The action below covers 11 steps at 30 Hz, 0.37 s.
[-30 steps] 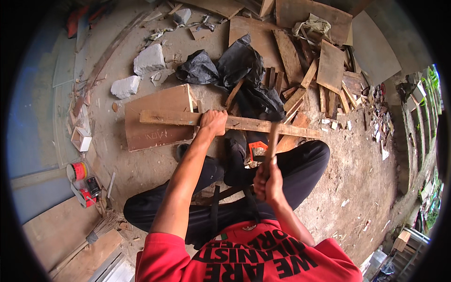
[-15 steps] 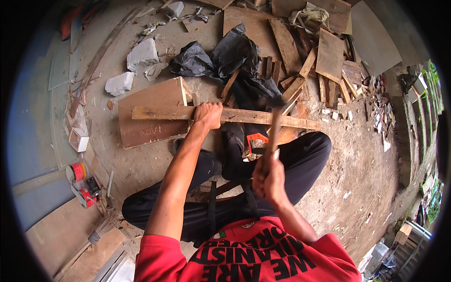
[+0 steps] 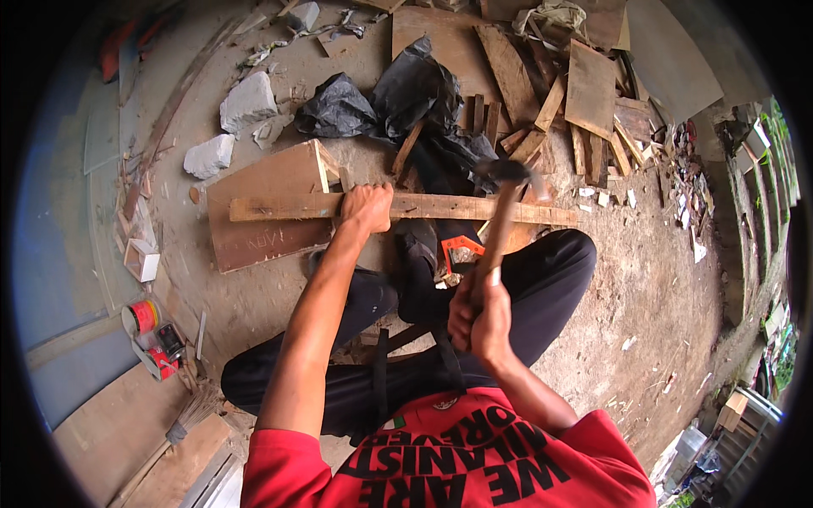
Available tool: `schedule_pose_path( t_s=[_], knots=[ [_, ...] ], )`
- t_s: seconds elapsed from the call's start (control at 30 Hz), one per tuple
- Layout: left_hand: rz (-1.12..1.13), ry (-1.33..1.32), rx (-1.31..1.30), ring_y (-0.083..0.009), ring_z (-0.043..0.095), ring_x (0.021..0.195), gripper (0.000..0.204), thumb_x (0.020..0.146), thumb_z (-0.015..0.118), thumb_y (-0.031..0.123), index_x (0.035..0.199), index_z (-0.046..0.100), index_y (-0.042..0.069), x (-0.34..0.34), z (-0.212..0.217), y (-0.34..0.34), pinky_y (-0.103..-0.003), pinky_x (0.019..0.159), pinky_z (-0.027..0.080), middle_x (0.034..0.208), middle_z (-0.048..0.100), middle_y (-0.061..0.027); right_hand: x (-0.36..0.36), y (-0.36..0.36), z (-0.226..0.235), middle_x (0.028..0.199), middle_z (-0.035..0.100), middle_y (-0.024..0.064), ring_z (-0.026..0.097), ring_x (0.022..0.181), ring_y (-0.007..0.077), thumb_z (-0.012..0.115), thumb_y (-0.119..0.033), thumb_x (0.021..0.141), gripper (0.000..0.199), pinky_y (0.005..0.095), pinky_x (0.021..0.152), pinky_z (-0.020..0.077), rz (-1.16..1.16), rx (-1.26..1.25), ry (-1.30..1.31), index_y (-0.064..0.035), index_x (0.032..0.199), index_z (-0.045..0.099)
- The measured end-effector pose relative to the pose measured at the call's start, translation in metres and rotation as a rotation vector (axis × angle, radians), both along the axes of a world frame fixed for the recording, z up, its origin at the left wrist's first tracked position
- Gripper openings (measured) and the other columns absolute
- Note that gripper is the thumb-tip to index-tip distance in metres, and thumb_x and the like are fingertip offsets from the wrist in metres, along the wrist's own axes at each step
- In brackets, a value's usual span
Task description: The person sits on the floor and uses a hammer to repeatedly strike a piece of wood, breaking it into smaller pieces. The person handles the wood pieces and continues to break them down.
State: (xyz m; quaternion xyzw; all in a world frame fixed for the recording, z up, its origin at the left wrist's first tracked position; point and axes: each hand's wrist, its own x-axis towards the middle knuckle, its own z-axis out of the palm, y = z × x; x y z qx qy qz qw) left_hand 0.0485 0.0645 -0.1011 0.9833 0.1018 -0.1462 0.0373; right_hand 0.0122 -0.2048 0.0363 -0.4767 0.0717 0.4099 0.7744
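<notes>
My left hand (image 3: pixel 367 208) is closed round a long wooden plank (image 3: pixel 284 207) that lies crosswise in front of me. The plank's left part passes over a brown wooden box (image 3: pixel 271 245). In my right hand (image 3: pixel 483 315) is a hammer (image 3: pixel 503 218), gripped by its wooden handle. Its dark head stands over the plank's right half, slightly blurred; I cannot tell whether it touches the wood. Just below the plank, between my legs, lies an orange handle (image 3: pixel 447 251), perhaps a saw's, partly covered.
Black plastic sheeting (image 3: pixel 419 85) lies beyond the plank, with scrap boards (image 3: pixel 590 89) piled at the far right. Two white blocks (image 3: pixel 248 103) rest at the far left. Red-labelled spools (image 3: pixel 142 317) and a twig broom (image 3: pixel 193 411) are at my left. Debris litters the right floor.
The hammer head, more blurred before, now shows more plainly over the plank's right half. My left hand keeps its hold on the plank. The whole view has shifted slightly.
</notes>
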Motion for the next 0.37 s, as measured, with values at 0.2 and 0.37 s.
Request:
schedule_pose_path(
  t_s=[0.2, 0.37],
  knots=[
    [-0.02, 0.024, 0.002, -0.0333, 0.072, 0.083, 0.033, 0.07, 0.063, 0.009, 0.101, 0.062, 0.0, 0.0, -0.004, -0.002, -0.041, 0.07, 0.059, 0.088, 0.072, -0.0197, -0.014, 0.031, -0.081, 0.056, 0.038, -0.0014, 0.037, 0.04, 0.0098, 0.035, -0.059, 0.1, 0.051, 0.0241, 0.034, 0.0299, -0.217, -0.087, -0.021, -0.0113, 0.091, 0.048],
    [-0.053, 0.072, 0.009, -0.0339, 0.072, 0.086, 0.041, 0.072, 0.063, 0.009, 0.111, 0.061, -0.002, 0.002, 0.013, -0.004, -0.043, 0.08, 0.057, 0.092, 0.072, -0.0205, -0.057, -0.012, -0.094, 0.052, 0.032, -0.002, 0.031, 0.034, 0.0126, 0.032, -0.061, 0.1, 0.051, 0.0326, 0.028, 0.0241, 0.541, -0.248, 0.438, -0.0121, 0.092, 0.046]
  ],
)
